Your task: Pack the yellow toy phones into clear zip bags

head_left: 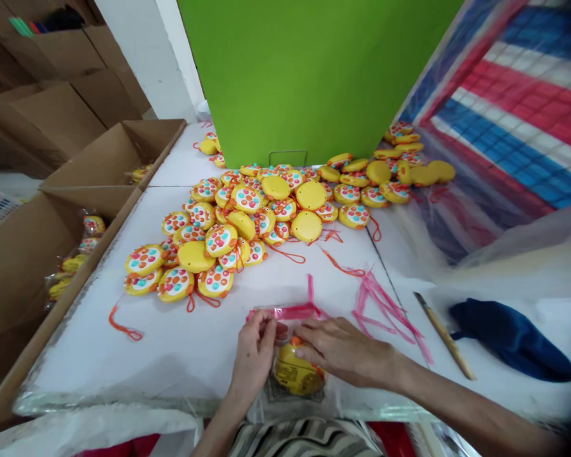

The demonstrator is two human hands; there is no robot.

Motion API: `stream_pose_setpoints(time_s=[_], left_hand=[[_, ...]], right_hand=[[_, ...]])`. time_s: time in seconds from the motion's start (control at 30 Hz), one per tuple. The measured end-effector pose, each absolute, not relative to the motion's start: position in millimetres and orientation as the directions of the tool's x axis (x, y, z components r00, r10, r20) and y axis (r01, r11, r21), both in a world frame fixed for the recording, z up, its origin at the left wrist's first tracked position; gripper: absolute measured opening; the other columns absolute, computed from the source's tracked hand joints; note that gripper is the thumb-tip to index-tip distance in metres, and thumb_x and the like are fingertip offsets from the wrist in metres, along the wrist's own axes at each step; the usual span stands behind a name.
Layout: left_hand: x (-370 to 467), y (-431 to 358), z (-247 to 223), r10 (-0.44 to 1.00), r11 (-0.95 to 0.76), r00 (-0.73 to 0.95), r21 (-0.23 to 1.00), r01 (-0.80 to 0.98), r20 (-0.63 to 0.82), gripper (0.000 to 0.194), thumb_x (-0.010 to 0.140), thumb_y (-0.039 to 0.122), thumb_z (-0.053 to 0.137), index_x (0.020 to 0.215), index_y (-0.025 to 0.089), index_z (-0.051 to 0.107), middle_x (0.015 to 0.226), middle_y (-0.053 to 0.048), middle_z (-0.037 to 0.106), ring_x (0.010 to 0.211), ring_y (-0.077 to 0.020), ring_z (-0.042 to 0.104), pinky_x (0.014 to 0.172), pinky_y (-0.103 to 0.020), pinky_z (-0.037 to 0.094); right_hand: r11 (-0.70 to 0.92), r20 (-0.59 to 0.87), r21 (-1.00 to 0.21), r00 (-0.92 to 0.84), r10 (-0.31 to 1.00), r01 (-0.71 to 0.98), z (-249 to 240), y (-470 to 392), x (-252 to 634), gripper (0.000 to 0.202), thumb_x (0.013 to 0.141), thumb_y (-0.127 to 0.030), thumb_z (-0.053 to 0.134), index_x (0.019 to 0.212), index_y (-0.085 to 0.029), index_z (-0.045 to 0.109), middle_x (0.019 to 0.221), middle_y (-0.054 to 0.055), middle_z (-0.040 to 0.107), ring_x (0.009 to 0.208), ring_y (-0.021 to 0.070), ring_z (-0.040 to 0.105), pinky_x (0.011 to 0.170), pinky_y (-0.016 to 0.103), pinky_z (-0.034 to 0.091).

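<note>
At the table's near edge lies a clear plastic bag (272,388) with a yellow round toy (299,376) inside; dark print shows over it. My left hand (255,348) pinches the bag's upper left part, its thumb and fingers together. From the right, my right hand (345,350) bends its fingers over the bag's top, partly covering the toy and its orange part. The fingertips of both hands are close together. Just beyond them a pink plastic strip (292,312) lies flat.
Similar toys with dotted faces and orange cords form a heap (247,219) before a green board (309,76). Cardboard boxes (118,236) stand at left, holding bagged toys. On the right are pink strips (383,304), a wooden-handled tool (445,336) and dark blue cloth (511,339).
</note>
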State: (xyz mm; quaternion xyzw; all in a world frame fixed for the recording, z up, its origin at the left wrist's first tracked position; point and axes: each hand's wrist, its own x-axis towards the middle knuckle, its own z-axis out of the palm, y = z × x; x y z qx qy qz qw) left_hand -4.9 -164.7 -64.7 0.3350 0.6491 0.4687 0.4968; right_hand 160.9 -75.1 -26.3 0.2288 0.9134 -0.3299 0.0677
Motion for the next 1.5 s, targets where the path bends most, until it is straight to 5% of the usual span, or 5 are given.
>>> stream_pose_setpoints(time_s=[0.7, 0.9, 1.07, 1.2, 1.5], left_hand=[[3.6, -176.1, -62.9, 0.943, 0.293, -0.257, 0.892, 0.345, -0.21, 0.024, 0.084, 0.022, 0.039, 0.081, 0.016, 0.062, 0.069, -0.003, 0.063, 0.063, -0.0167, 0.056, 0.06, -0.026, 0.04], [-2.0, -182.1, -70.8, 0.947, 0.285, -0.249, 0.89, 0.356, -0.204, 0.028, 0.089, 0.034, 0.037, 0.085, 0.019, 0.06, 0.073, -0.004, 0.068, 0.067, -0.0183, 0.063, 0.064, -0.027, 0.045], [-11.1, -183.5, -79.5, 0.923, 0.317, -0.287, 0.928, 0.197, -0.254, 0.027, 0.086, 0.04, 0.042, 0.083, 0.019, 0.059, 0.076, -0.004, 0.068, 0.074, -0.0203, 0.065, 0.069, -0.029, 0.049], [-13.5, -183.9, -86.7, 0.909, 0.357, -0.259, 0.931, 0.073, -0.328, 0.027, 0.084, 0.042, 0.047, 0.082, 0.017, 0.058, 0.077, -0.004, 0.066, 0.073, -0.0204, 0.063, 0.069, -0.031, 0.05], [-12.3, -184.8, -89.1, 0.895, 0.37, -0.231, 0.924, -0.095, -0.382, 0.022, 0.082, 0.037, 0.053, 0.086, 0.016, 0.058, 0.085, -0.006, 0.068, 0.08, -0.0205, 0.063, 0.075, -0.031, 0.049]], right_hand=[[0.813, 0.022, -0.317, -0.853, 0.521, 0.488, -49.2, -96.4, 115.7, 0.008, 0.085, -0.011, 0.054, 0.086, -0.016, 0.061, 0.083, 0.004, 0.065, 0.071, 0.0167, 0.06, 0.058, 0.025, 0.038], [0.563, 0.098, -0.363, -0.571, 0.815, 0.742, -74.4, -52.2, 176.6, 0.014, 0.085, -0.016, 0.045, 0.079, -0.017, 0.057, 0.072, 0.003, 0.064, 0.059, 0.0145, 0.058, 0.056, 0.023, 0.036], [0.25, -0.072, -0.035, -0.252, 0.965, 0.968, -84.9, -19.6, 292.8, 0.017, 0.084, -0.026, 0.048, 0.074, -0.02, 0.06, 0.072, 0.004, 0.066, 0.062, 0.0213, 0.062, 0.05, 0.025, 0.032], [0.342, -0.309, 0.019, -0.32, 0.896, 0.94, -71.8, -37.1, 312.6, 0.03, 0.089, -0.034, 0.049, 0.066, -0.02, 0.061, 0.065, 0.004, 0.065, 0.062, 0.0224, 0.064, 0.049, 0.026, 0.034], [0.868, -0.057, -0.178, -0.885, 0.461, 0.464, -72.8, -34.4, 179.8, 0.058, 0.073, 0.008, 0.041, 0.126, -0.014, 0.052, 0.137, 0.012, 0.048, 0.129, 0.0264, 0.04, 0.1, 0.045, 0.04]])
